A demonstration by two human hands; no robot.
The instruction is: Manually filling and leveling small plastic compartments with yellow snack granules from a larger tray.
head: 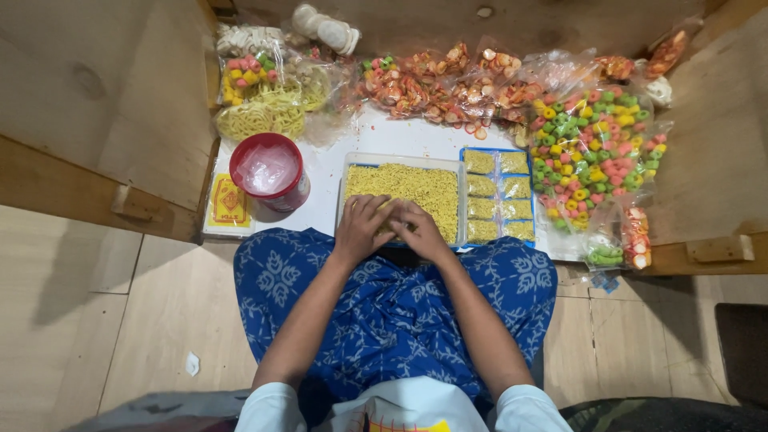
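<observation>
A clear rectangular tray [350,164] full of thin yellow fried snack strands [416,186] sits on a white sheet in front of me. My left hand [362,226] and my right hand [417,229] rest together at the tray's near edge, fingers bent down into the strands. What lies between the fingers is hidden. To the right of the tray, a blue tray [462,160] holds several small filled packets of the same yellow snack [498,198] in two rows.
A red tub with a plastic liner [267,171] stands left of the tray, next to a yellow packet [228,203]. Bags of coloured ring snacks [592,152], orange crackers [448,88] and yellow noodles [260,112] line the back and right. Wooden walls enclose both sides.
</observation>
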